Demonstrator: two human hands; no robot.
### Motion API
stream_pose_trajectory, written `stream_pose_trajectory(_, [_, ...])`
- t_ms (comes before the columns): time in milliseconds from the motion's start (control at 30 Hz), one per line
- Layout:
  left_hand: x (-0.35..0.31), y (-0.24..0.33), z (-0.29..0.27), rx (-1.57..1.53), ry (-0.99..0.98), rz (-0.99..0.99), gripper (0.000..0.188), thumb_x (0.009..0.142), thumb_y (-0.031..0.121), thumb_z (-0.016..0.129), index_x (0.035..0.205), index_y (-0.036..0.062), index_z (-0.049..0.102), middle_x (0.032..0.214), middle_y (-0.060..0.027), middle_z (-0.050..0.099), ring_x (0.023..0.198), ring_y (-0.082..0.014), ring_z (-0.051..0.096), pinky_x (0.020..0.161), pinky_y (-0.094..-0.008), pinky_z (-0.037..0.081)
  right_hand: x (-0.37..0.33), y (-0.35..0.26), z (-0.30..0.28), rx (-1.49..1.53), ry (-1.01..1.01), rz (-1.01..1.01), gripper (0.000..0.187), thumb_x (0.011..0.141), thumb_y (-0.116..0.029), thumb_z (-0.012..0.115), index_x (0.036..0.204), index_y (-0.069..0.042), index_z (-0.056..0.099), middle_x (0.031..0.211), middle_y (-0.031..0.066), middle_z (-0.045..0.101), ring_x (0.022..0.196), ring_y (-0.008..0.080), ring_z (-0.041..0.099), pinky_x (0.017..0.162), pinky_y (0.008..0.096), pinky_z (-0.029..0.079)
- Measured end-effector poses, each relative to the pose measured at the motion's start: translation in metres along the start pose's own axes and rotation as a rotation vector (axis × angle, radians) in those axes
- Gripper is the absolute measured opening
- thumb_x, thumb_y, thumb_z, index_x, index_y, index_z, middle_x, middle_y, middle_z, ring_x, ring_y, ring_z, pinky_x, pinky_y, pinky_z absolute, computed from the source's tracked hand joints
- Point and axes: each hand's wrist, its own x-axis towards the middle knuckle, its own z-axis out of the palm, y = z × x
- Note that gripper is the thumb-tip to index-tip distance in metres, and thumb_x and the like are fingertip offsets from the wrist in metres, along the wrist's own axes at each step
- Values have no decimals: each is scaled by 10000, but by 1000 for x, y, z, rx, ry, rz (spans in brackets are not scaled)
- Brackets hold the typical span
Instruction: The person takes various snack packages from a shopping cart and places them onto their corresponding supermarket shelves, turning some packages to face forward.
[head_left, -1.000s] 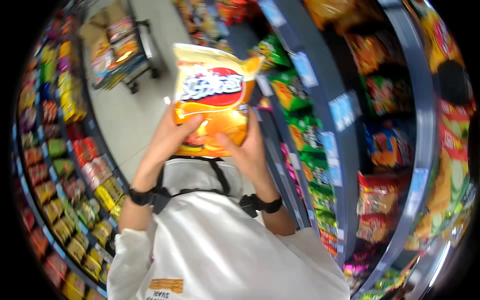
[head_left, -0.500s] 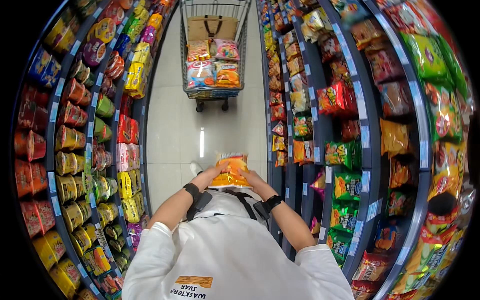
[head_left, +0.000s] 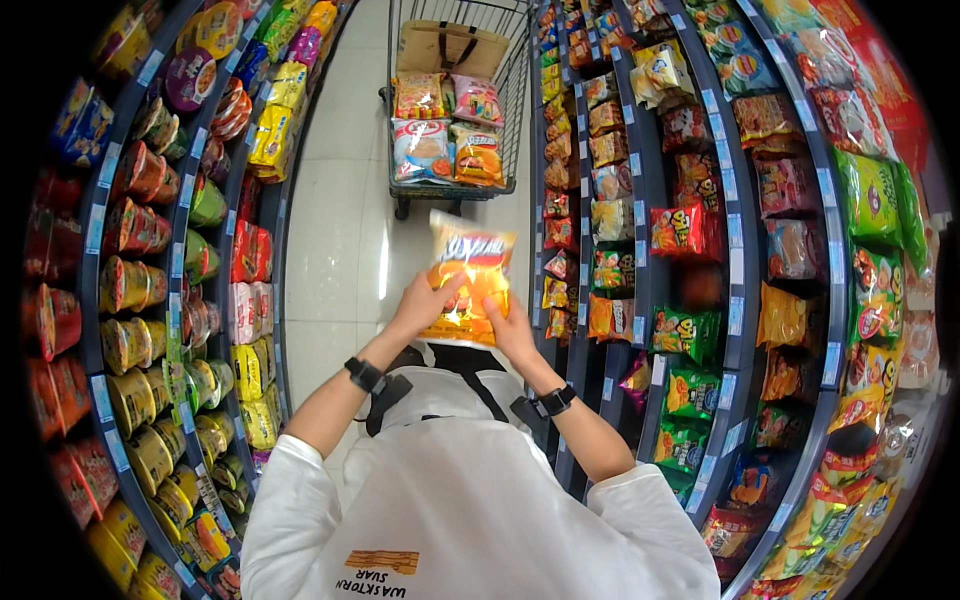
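aisle: narrow shop aisle with a pale tiled floor (head_left: pixel 345 230) running between two tall sets of shelves.
left shelves (head_left: pixel 180 300): rows of cup and bowl noodles in red, yellow and green, with yellow noodle packs nearer the floor strip.
left hand (head_left: pixel 425 305): raised in front of the chest, fingers curled around the lower left edge of the orange chip bag (head_left: pixel 468 285), thumb on its face — a black wrist strap sits just below the hand.
orange chip bag: held upright between both hands, over the floor strip and just left of the right shelves; its top points toward the cart.
right hand (head_left: pixel 512 330): closed on the bag's lower right corner, fingers wrapped behind it so their exact spread cannot be told; a black wrist strap sits on this wrist too.
shopping cart (head_left: pixel 455 100): stands further down the aisle, well apart from the hands — it carries several snack bags and a brown paper bag (head_left: pixel 452 48) at its far end.
right shelves (head_left: pixel 740 260): hanging and stacked snack bags in red, green, yellow and orange, from top to floor.
clothing: white top with black straps across the chest.
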Motion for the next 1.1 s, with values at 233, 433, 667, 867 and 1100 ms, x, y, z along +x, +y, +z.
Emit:
stream_pose_trajectory(233, [40, -67, -1, -227, -237, -541, 576, 914, 462, 659, 1173, -52, 623, 1016, -118, 704, 890, -169, 672, 799, -311, 531, 41, 30, 21, 266, -204, 511, 417, 1019, -294, 551, 1270, 37, 517, 1136, 86, 640, 1008, 125, 601, 889, 281, 492])
stream_pose_trajectory(433, [106, -58, -7, -72, -54, -544, 583, 898, 467, 689, 1074, -80, 589, 963, -108, 671, 847, -150, 639, 751, -288, 524, 125, 42, 27, 266, -263, 430, 413, 1012, -289, 567, 1266, 31, 508, 1154, 85, 625, 1028, 123, 582, 908, 277, 476])
stream_pose_trajectory(667, [219, -51, 1, 110, 93, -528, 640, 863, 493, 709, 1103, -81, 558, 994, -186, 686, 937, -233, 673, 806, -335, 523, 253, 64, 21, 214, -322, 430, 455, 973, -323, 623, 1269, 5, 515, 1154, 111, 643, 1051, 163, 595, 932, 313, 469])
stream_pose_trajectory(867, [309, -59, 8, 110, 131, -435, 576, 890, 467, 688, 1144, -34, 560, 930, -141, 697, 833, -248, 690, 760, -357, 526, 351, 61, 21, 73, -304, 407, 482, 969, -309, 615, 1298, 22, 494, 1178, 158, 636, 1095, 220, 609, 931, 326, 470])
stream_pose_trajectory(1100, [436, -34, -6, 233, 192, -438, 571, 960, 469, 565, 1196, -47, 513, 902, -234, 693, 919, -390, 691, 757, -436, 531, 482, 59, 46, -70, -226, 150, 463, 956, -260, 608, 1294, 31, 487, 1160, 247, 617, 1084, 389, 606, 915, 413, 471])
